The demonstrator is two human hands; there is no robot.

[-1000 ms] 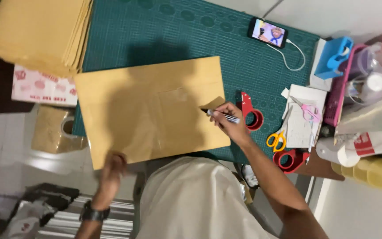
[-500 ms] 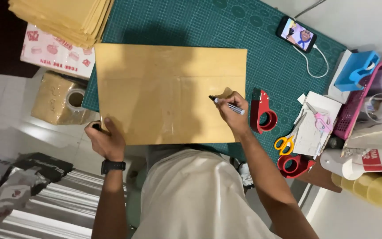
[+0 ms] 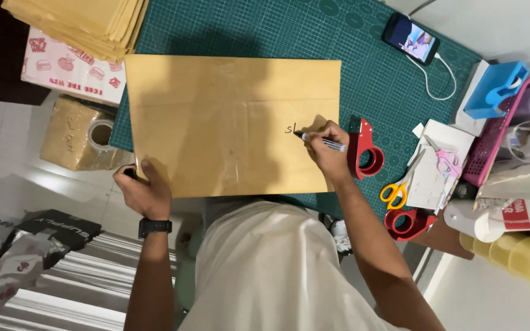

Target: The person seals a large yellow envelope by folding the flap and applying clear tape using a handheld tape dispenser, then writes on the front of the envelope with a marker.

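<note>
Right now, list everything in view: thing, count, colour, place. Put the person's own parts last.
Large envelope: one, tan, flat on the mat's middle.
Cutting mat: one, dark green, covering the table.
Envelope stack: one pile, tan, top left.
Marker: one, black tip, on the envelope's right part.
Tape dispensers: two, red, right of the envelope.
Scissors: one yellow-handled, one pink-handled, on white paper at right.
Phone: one, screen lit, cabled, top right.
Blue dispenser: one, far right.
Tape rolls: several, yellowish, lower right.
Wrapped rolls: one bundle, left of the mat.
Left hand: presses the envelope's near left corner; black wristwatch.
Right hand: grips the marker, tip on the envelope.
</note>
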